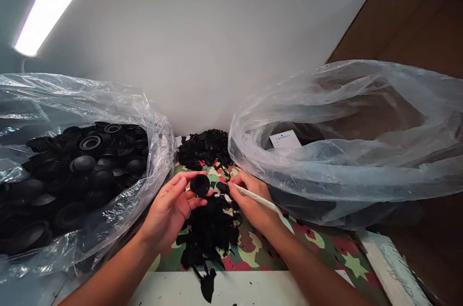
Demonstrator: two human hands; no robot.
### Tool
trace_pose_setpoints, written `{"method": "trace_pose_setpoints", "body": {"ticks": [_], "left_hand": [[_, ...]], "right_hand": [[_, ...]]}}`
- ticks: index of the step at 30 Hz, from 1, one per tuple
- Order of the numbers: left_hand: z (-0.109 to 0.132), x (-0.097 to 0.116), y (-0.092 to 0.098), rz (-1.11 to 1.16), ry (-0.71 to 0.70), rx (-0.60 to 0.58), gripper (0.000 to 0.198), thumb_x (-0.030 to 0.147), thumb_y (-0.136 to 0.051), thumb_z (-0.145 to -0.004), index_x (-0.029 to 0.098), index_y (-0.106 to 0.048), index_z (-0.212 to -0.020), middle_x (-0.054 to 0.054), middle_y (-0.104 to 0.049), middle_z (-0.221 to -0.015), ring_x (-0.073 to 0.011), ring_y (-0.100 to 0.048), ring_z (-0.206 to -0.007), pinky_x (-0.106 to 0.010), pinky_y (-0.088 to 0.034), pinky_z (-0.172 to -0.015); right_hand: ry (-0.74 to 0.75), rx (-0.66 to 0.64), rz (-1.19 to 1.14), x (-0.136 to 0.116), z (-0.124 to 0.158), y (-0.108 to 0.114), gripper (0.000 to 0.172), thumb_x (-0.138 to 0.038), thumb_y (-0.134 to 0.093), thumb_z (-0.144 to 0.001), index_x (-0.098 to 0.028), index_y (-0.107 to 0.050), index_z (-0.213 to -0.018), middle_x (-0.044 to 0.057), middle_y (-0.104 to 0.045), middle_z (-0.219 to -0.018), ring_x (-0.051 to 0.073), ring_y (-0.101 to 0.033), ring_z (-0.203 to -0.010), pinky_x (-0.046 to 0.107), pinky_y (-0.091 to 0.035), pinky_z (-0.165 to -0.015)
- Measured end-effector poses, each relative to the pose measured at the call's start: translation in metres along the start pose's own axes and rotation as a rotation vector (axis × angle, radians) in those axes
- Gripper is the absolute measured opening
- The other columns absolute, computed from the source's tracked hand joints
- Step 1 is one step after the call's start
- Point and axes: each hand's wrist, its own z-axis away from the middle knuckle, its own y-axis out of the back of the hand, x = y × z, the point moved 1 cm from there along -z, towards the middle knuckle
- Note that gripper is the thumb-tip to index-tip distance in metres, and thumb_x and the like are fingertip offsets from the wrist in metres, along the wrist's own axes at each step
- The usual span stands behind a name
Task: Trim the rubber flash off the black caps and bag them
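Observation:
My left hand (168,207) holds a small round black rubber-like cup (199,185) by its edge, with the hollow side turned toward me. To its right, my right hand (253,200) pinches a long, thin, pale tool (258,198) that slants back over the wrist. Its working end is hidden by the fingers. A black scrap (222,187) shows at the right fingertips; whether it is held cannot be made out. Beneath both hands lies a heap of black trimmings (211,229) on a patterned cloth (249,243).
On the left, a clear plastic bag (159,137) holds many black cups (83,164). At right stands another open plastic bag (340,171), with a white card (285,139) visible there. More black scraps (204,147) are piled by the wall. A pale board (394,267) lies at lower right.

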Motion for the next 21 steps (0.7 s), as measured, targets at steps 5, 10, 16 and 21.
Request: {"method": "trace_pose_setpoints", "body": {"ticks": [5,10,16,21], "left_hand": [[-0.003,-0.006,0.007,-0.215,-0.197,0.033,0.025,0.028,-0.092,-0.067,0.020,-0.072,-0.080,-0.006,-0.075,-0.106,-0.0213,-0.069,-0.096,-0.028,-0.059,-0.079],[-0.004,-0.010,0.008,-0.338,-0.162,0.002,0.057,0.021,-0.090,-0.067,0.025,-0.070,-0.121,-0.009,-0.073,-0.121,-0.0255,-0.070,-0.109,-0.035,-0.057,-0.093],[-0.002,-0.008,0.005,-0.546,-0.230,-0.059,0.033,0.028,-0.083,-0.075,0.023,-0.079,-0.107,-0.010,-0.073,-0.123,-0.0294,-0.061,-0.127,-0.040,-0.048,-0.109],[0.003,-0.010,0.005,-0.618,-0.112,-0.050,0.030,0.030,-0.082,-0.075,0.022,-0.080,-0.104,-0.008,-0.080,-0.101,-0.0278,-0.072,-0.095,-0.038,-0.056,-0.088]], "right_hand": [[-0.072,-0.006,-0.160,-0.016,0.007,0.007,0.029,-0.042,-0.056,-0.090,-0.025,-0.050,-0.067,-0.006,-0.050,-0.053,0.014,-0.045,-0.049,0.027,-0.033,-0.053],[-0.007,-0.080,-0.321,-0.022,0.018,0.000,0.035,-0.047,-0.039,-0.103,-0.023,-0.065,-0.102,-0.005,-0.057,-0.058,0.014,-0.052,-0.051,0.026,-0.037,-0.053],[0.110,-0.109,-0.405,-0.021,0.026,-0.006,0.071,-0.077,-0.023,-0.097,-0.024,-0.065,-0.118,-0.001,-0.059,-0.069,0.017,-0.056,-0.059,0.029,-0.044,-0.058],[0.199,0.072,-0.258,-0.024,0.024,-0.001,0.067,-0.068,-0.022,-0.102,-0.022,-0.069,-0.087,0.009,-0.062,-0.106,0.025,-0.061,-0.099,0.039,-0.048,-0.085]]}}
